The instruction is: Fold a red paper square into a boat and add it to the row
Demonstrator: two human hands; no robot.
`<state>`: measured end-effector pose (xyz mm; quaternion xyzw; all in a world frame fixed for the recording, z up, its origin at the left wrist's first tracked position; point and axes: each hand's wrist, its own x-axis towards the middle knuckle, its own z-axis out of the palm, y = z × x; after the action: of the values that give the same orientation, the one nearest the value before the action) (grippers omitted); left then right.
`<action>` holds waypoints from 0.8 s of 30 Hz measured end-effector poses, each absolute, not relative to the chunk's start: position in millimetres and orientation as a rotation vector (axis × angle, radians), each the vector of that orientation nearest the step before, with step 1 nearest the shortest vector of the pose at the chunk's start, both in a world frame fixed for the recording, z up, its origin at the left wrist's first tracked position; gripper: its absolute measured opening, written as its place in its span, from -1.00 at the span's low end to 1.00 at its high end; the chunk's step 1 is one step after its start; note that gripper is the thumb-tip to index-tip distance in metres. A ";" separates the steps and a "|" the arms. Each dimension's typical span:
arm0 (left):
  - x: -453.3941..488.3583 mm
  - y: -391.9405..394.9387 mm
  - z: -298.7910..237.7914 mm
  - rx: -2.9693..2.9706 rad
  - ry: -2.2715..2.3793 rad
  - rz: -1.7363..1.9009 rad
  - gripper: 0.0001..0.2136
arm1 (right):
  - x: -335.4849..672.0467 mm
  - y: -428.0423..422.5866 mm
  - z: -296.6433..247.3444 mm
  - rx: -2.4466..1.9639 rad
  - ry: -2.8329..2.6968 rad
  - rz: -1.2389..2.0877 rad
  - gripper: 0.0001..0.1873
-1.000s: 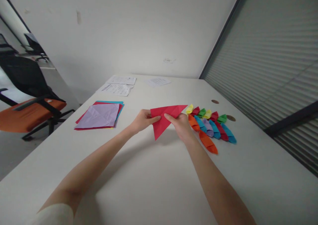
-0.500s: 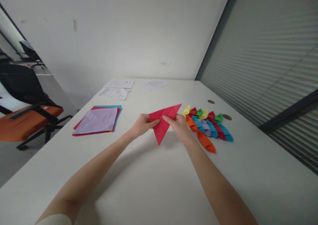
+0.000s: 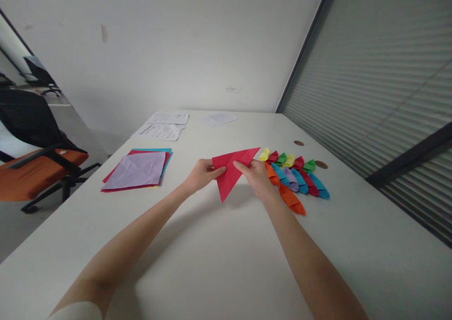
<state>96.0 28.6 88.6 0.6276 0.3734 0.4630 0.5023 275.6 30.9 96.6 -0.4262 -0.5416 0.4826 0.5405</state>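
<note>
While gripping the red folded paper (image 3: 228,172) with both hands just below the middle of the frame, points its free tip toward the bottom edge, leaning slightly left. Aims another sharp corner to the right and a little upward. Runs the long axis on a slant from the lower tip to that upper-right corner, with the top edge rising gently from left to right. Pinches the left corner in the left hand (image 3: 203,175), with the thumb laid on the near face. Clamps the right part in the right hand (image 3: 259,178), with the thumb flat near the middle of the paper, covering some of the slanting right edge. Holds the paper apparently clear of the surface (image 3: 197,263), above a soft shadow.

Left of centre, shows a stack of sheets (image 3: 136,170), with a creased lilac square on top and red and blue edges peeking out. Just beside the right wrist, shows folded pieces (image 3: 291,200) in orange, blue, lilac and red, slanting toward the lower right, with small yellow, red and green ends in a row above. Toward the upper middle, includes printed papers (image 3: 161,131); at the left edge, an orange-seated chair (image 3: 40,172).
</note>
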 end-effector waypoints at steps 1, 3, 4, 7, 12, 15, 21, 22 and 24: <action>96.2 28.5 88.6 1.506 0.897 1.120 -0.61 | 275.8 31.9 95.2 -1.013 -1.284 1.144 -0.63; 95.9 28.9 87.9 1.503 0.898 1.121 -0.61 | 275.6 33.9 93.0 -1.009 -1.282 1.144 -0.64; 95.4 29.5 87.1 1.510 0.900 1.124 -0.61 | 275.1 34.8 91.9 -1.004 -1.282 1.149 -0.64; 93.0 33.6 82.2 1.553 0.912 1.150 -0.64 | 272.4 37.1 84.8 -0.978 -1.302 1.171 -0.65; 89.1 45.8 63.5 1.599 0.978 1.118 -0.65 | 263.6 40.9 43.6 -0.975 -1.335 1.170 -0.60; 89.6 51.1 46.8 1.582 1.038 1.068 -0.64 | 259.7 42.4 13.5 -1.022 -1.304 1.222 -0.57; 93.7 45.1 12.6 1.392 0.990 1.114 -0.59 | 259.2 43.0 -6.5 -1.014 -1.253 1.190 -0.62; 93.7 43.0 8.7 1.354 0.973 1.126 -0.57 | 259.3 43.1 -6.6 -1.019 -1.259 1.179 -0.61; 92.9 39.5 3.1 1.299 0.960 1.142 -0.56 | 259.6 42.9 -6.7 -1.027 -1.262 1.151 -0.60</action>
<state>92.9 39.5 3.1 0.5487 0.4053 0.4823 0.5496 259.6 42.9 -6.7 -0.4325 -0.5317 0.4849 0.5432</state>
